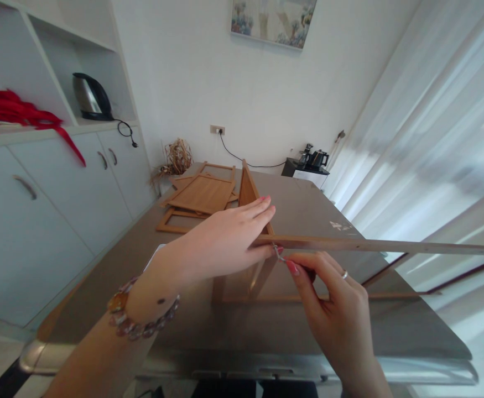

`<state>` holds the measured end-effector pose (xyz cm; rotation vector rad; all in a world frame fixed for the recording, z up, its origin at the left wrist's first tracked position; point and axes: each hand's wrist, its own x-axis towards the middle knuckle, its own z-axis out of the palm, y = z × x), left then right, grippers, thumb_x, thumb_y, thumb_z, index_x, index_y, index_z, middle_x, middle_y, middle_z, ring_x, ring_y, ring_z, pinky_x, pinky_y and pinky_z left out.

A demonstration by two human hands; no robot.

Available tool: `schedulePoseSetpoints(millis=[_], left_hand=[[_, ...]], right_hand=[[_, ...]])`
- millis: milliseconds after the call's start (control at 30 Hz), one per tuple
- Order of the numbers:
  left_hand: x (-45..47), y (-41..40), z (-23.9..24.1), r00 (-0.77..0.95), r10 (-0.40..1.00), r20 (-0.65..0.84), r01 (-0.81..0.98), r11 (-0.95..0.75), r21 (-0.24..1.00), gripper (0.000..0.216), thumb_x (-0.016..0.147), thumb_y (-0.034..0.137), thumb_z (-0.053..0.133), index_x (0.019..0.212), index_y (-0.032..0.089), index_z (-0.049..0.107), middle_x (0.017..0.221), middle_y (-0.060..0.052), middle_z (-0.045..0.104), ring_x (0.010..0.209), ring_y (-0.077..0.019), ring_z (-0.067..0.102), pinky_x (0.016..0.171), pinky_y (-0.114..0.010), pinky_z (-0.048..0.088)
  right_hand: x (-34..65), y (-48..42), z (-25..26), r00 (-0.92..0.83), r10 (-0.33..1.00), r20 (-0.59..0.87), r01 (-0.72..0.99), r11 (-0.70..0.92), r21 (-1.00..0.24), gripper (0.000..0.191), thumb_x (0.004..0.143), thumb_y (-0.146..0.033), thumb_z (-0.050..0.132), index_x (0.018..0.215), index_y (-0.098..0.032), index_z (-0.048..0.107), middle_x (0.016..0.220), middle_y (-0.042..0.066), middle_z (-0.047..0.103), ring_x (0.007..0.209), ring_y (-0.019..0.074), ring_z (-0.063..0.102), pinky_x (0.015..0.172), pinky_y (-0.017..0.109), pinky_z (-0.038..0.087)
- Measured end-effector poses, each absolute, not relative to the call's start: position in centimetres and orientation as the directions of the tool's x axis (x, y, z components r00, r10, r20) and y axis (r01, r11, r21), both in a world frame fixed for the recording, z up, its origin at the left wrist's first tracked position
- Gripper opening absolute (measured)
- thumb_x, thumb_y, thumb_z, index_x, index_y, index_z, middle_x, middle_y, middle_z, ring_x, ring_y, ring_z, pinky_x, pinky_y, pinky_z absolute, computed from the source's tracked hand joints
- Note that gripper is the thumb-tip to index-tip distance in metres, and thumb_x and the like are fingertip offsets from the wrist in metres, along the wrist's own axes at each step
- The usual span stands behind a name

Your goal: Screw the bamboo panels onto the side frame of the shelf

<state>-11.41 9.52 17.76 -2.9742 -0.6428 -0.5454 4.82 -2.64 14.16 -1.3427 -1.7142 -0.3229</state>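
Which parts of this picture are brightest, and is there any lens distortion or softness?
Head view: brightest at the white curtain, right; head view: wide-angle stretch seems to lean the cabinets and curtain outward; head view: the small metal piece in the right hand looks soft, its details unclear.

Could not read any text, label, brand, number or sign. Noticed only a small whitish patch of irregular shape (pixel 336 225) on the smooth grey-brown tabletop (pixel 302 202), near the right edge; could not tell between worn print and plain marks. Could not make out lettering on the silver-and-black electric kettle (pixel 87 97) either.
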Motion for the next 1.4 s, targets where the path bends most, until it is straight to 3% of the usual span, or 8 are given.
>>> schedulePoseSetpoints(millis=[200, 333, 467, 600, 867, 1067, 1233, 1400], left_hand=[[-11.4, 9.4, 18.0, 0.854, 0.395, 0.338, 0.412, -0.911, 0.023, 0.063, 0.094, 0.050, 0.038, 0.142, 0.009, 0.034, 0.153, -0.016, 0.027, 0.141, -0.0209, 0.027, 0.112, -0.034, 0.030], [-11.3, 9.5, 17.9, 0.851, 0.394, 0.347, 0.409, -0.912, 0.031, 0.064, 0.093, 0.052, 0.040, 0.141, 0.009, 0.035, 0.153, -0.016, 0.027, 0.141, -0.0214, 0.026, 0.113, -0.034, 0.029], [-11.4, 9.6, 17.6, 0.847, 0.392, 0.358, 0.404, -0.914, 0.044, 0.065, 0.092, 0.053, 0.040, 0.141, 0.011, 0.035, 0.153, -0.015, 0.027, 0.141, -0.0213, 0.027, 0.112, -0.035, 0.030], [-11.6, 9.7, 17.6, 0.856, 0.379, 0.353, 0.393, -0.919, 0.033, 0.067, 0.088, 0.045, 0.049, 0.142, 0.010, 0.031, 0.153, -0.015, 0.027, 0.141, -0.0205, 0.026, 0.112, -0.033, 0.029], [-11.4, 9.5, 17.8, 0.856, 0.393, 0.334, 0.402, -0.915, 0.047, 0.070, 0.085, 0.048, 0.049, 0.142, 0.011, 0.032, 0.154, -0.014, 0.025, 0.141, -0.0216, 0.027, 0.113, -0.034, 0.028], [-11.5, 9.5, 17.7, 0.853, 0.382, 0.357, 0.397, -0.917, 0.032, 0.073, 0.085, 0.054, 0.047, 0.141, 0.010, 0.034, 0.152, -0.015, 0.029, 0.141, -0.0219, 0.028, 0.113, -0.033, 0.028], [-11.5, 9.5, 17.7, 0.859, 0.376, 0.347, 0.395, -0.919, 0.017, 0.076, 0.084, 0.055, 0.047, 0.143, 0.009, 0.032, 0.153, -0.015, 0.026, 0.142, -0.0213, 0.026, 0.114, -0.032, 0.025], [-11.4, 9.3, 17.9, 0.867, 0.382, 0.320, 0.399, -0.917, 0.012, 0.080, 0.084, 0.057, 0.046, 0.144, 0.006, 0.029, 0.154, -0.015, 0.023, 0.143, -0.0210, 0.023, 0.115, -0.030, 0.023]], right_hand=[[5.1, -2.6, 13.4, -0.102, 0.597, 0.796, 0.907, 0.384, -0.172, 0.015, 0.088, -0.017, 0.056, 0.100, -0.022, 0.063, 0.083, 0.001, 0.071, 0.073, 0.0112, 0.065, 0.071, 0.022, 0.049], [4.8, -2.4, 12.2, -0.106, 0.574, 0.812, 0.931, 0.344, -0.122, 0.013, 0.089, -0.019, 0.055, 0.099, -0.021, 0.063, 0.074, 0.000, 0.072, 0.062, 0.0105, 0.066, 0.060, 0.020, 0.048], [3.6, -2.2, 11.8, 0.023, 0.675, 0.737, 0.863, 0.359, -0.356, 0.010, 0.092, -0.024, 0.050, 0.087, -0.021, 0.059, 0.064, -0.003, 0.069, 0.051, 0.0081, 0.063, 0.051, 0.015, 0.046], [2.3, -2.2, 11.9, 0.124, 0.786, 0.606, 0.712, 0.355, -0.606, 0.015, 0.093, -0.026, 0.047, 0.083, -0.021, 0.057, 0.066, -0.003, 0.067, 0.056, 0.0071, 0.063, 0.051, 0.013, 0.045], [1.8, -2.1, 11.5, 0.225, 0.777, 0.588, 0.637, 0.339, -0.692, 0.021, 0.092, -0.028, 0.050, 0.074, -0.020, 0.057, 0.057, -0.005, 0.055, 0.052, 0.0058, 0.051, 0.052, 0.017, 0.038], [3.6, -1.7, 11.8, 0.304, 0.837, 0.454, 0.391, 0.325, -0.861, 0.026, 0.086, -0.038, 0.058, 0.069, -0.017, 0.060, 0.055, -0.004, 0.050, 0.048, 0.0061, 0.041, 0.044, 0.018, 0.032], [4.2, -1.6, 12.1, 0.359, 0.870, 0.338, 0.195, 0.284, -0.939, 0.031, 0.079, -0.042, 0.066, 0.065, -0.018, 0.055, 0.055, -0.006, 0.045, 0.051, 0.0056, 0.036, 0.048, 0.019, 0.031], [4.0, -1.6, 12.0, 0.280, 0.937, 0.210, -0.018, 0.224, -0.974, 0.031, 0.077, -0.042, 0.069, 0.065, -0.019, 0.051, 0.059, -0.006, 0.046, 0.056, 0.0061, 0.037, 0.053, 0.020, 0.030]])
